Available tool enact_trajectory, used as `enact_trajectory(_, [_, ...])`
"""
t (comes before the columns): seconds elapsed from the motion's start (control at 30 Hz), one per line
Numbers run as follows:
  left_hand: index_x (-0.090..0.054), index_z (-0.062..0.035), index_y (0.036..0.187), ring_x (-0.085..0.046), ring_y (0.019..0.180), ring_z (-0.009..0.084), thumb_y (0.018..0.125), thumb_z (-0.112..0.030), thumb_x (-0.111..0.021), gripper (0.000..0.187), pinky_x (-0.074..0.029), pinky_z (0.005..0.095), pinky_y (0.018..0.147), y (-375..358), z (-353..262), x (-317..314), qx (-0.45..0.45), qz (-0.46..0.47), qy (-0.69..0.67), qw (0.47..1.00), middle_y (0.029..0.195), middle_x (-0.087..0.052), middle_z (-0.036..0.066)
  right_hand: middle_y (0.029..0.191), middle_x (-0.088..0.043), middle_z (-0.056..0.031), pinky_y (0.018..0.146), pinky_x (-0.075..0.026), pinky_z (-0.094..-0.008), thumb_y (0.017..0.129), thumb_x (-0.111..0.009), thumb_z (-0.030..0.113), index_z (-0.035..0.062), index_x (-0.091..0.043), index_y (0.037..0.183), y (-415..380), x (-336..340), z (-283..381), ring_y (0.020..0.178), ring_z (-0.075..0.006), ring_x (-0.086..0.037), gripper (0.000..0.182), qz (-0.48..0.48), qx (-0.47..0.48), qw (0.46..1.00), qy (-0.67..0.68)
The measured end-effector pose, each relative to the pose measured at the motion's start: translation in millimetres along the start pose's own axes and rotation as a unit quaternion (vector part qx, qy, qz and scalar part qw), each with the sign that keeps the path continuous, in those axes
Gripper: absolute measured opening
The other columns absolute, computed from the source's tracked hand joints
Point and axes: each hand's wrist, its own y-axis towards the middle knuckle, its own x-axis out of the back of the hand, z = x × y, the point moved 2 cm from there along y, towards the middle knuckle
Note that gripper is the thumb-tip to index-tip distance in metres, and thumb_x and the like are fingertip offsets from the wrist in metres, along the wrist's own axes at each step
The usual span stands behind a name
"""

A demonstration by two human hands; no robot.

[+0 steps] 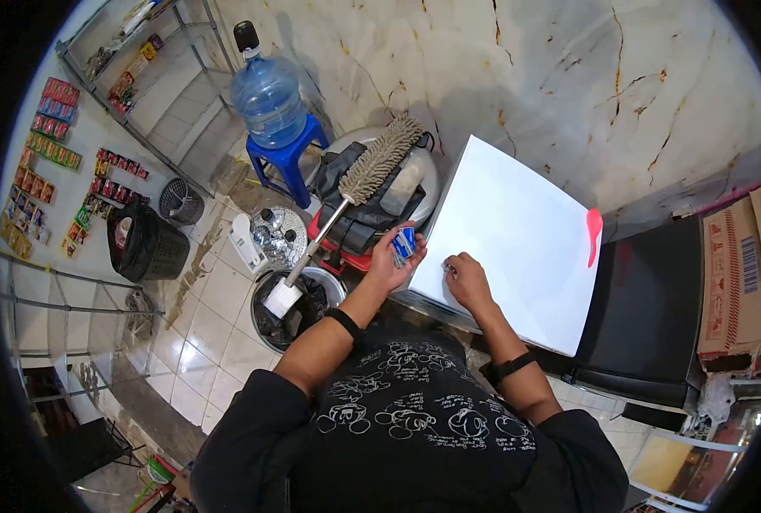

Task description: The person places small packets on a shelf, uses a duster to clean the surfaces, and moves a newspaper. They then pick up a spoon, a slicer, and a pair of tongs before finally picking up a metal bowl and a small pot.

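Note:
In my left hand (395,259), a small blue packet (404,244) rests against the curled fingers, above the left edge of a white surface (517,248). My right hand (466,280) is over that same surface near its left edge, fingers pinched together around something small that I cannot make out. A gap separates the two hands. On the right part of the white surface lies a red spoon (593,235).
Left of my hands, a fluffy duster (372,171) leans across a metal basin (333,286). Behind it, a water bottle (269,98) stands on a blue stool (293,154). At right are a black cabinet (641,308) and cardboard boxes (740,265).

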Motion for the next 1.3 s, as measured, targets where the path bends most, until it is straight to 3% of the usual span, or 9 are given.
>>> enact_trajectory(0.1, [-0.053,-0.009,0.114,-0.059,0.086,0.0264,0.091,-0.03,-0.048,0.032,-0.05,0.04,0.082,-1,0,0,0.002,-0.002,0.0,1.0,0.093,-0.06,0.013,0.089,-0.054,-0.0163,0.076,-0.046,-0.0421,0.071,-0.059,0.003,0.0029,-0.059,0.093,-5,-6,-1,0.086,-0.0346,-0.054,0.022,0.029,0.006,0.998,-0.053])
enact_trajectory(0.5, [-0.051,-0.01,0.118,-0.058,0.09,0.0274,0.094,-0.042,-0.039,0.042,-0.048,0.0413,0.084,1,-1,0,-0.009,0.011,0.016,1.0,0.096,-0.059,0.014,0.08,-0.055,-0.0163,0.067,-0.047,-0.0419,0.067,-0.061,0.003,0.0024,-0.056,0.091,0,-7,2,0.074,-0.034,-0.056,0.024,-0.02,0.019,0.995,-0.096])
enact_trajectory(0.67, [-0.051,-0.0111,0.12,-0.056,0.096,0.0281,0.094,-0.046,-0.033,0.047,-0.045,0.0419,0.088,-5,1,-5,-0.011,-0.005,0.0,1.0,0.102,-0.058,0.015,0.081,-0.055,-0.0155,0.065,-0.047,-0.0393,0.07,-0.061,0.003,0.001,-0.054,0.091,17,10,57,0.074,-0.0318,-0.057,0.022,-0.045,0.043,0.993,0.096])
enact_trajectory(0.73, [-0.05,-0.0102,0.122,-0.054,0.102,0.0257,0.095,-0.045,-0.029,0.049,-0.043,0.0374,0.092,-5,0,-5,-0.018,0.06,0.055,0.996,0.109,-0.057,0.014,0.079,-0.054,-0.014,0.059,-0.047,-0.0325,0.069,-0.062,0.0,0.0003,-0.054,0.086,21,8,78,0.068,-0.0257,-0.057,0.018,-0.088,0.095,0.982,0.139])
enact_trajectory(0.87, [-0.049,-0.007,0.124,-0.054,0.101,0.0262,0.095,-0.04,-0.028,0.048,-0.04,0.04,0.093,-7,10,-4,-0.015,0.012,0.078,0.997,0.107,-0.059,0.011,0.082,-0.055,-0.0145,0.063,-0.048,-0.037,0.07,-0.062,0.001,0.0009,-0.055,0.084,23,-7,85,0.073,-0.0297,-0.056,0.016,-0.092,0.174,0.979,0.042])
enact_trajectory(0.93, [-0.052,-0.0066,0.121,-0.056,0.095,0.0217,0.093,-0.034,-0.034,0.043,-0.043,0.0356,0.089,-9,12,-6,-0.041,-0.002,0.095,0.995,0.103,-0.061,0.009,0.083,-0.055,-0.0148,0.065,-0.048,-0.0385,0.07,-0.062,0.002,0.0009,-0.056,0.083,20,-16,88,0.075,-0.0312,-0.055,0.015,-0.09,0.206,0.974,0.032])
enact_trajectory(1.03, [-0.051,-0.0062,0.12,-0.058,0.091,0.0239,0.095,-0.039,-0.029,0.046,-0.045,0.0373,0.086,-17,13,2,-0.046,0.015,0.043,0.998,0.098,-0.061,0.011,0.086,-0.056,-0.0149,0.069,-0.047,-0.0396,0.071,-0.062,0.003,0.0004,-0.058,0.085,16,-29,91,0.077,-0.0325,-0.054,0.015,-0.071,0.247,0.966,0.02])
enact_trajectory(1.23, [-0.049,-0.0058,0.122,-0.056,0.091,0.0251,0.096,-0.039,-0.026,0.048,-0.044,0.0382,0.088,-36,5,6,-0.096,-0.009,0.002,0.995,0.096,-0.059,0.012,0.101,-0.054,-0.0162,0.087,-0.045,-0.0428,0.075,-0.058,0.004,0.0004,-0.059,0.1,3,-33,110,0.095,-0.0367,-0.053,0.025,-0.029,0.291,0.956,-0.018])
enact_trajectory(1.3, [-0.049,-0.0049,0.121,-0.055,0.086,0.0254,0.097,-0.039,-0.023,0.049,-0.045,0.0383,0.086,-47,1,8,-0.116,-0.014,-0.049,0.992,0.09,-0.058,0.013,0.101,-0.054,-0.0161,0.086,-0.045,-0.0423,0.076,-0.057,0.004,0.0007,-0.059,0.102,-6,-36,119,0.095,-0.0363,-0.053,0.027,0.004,0.291,0.957,-0.005])
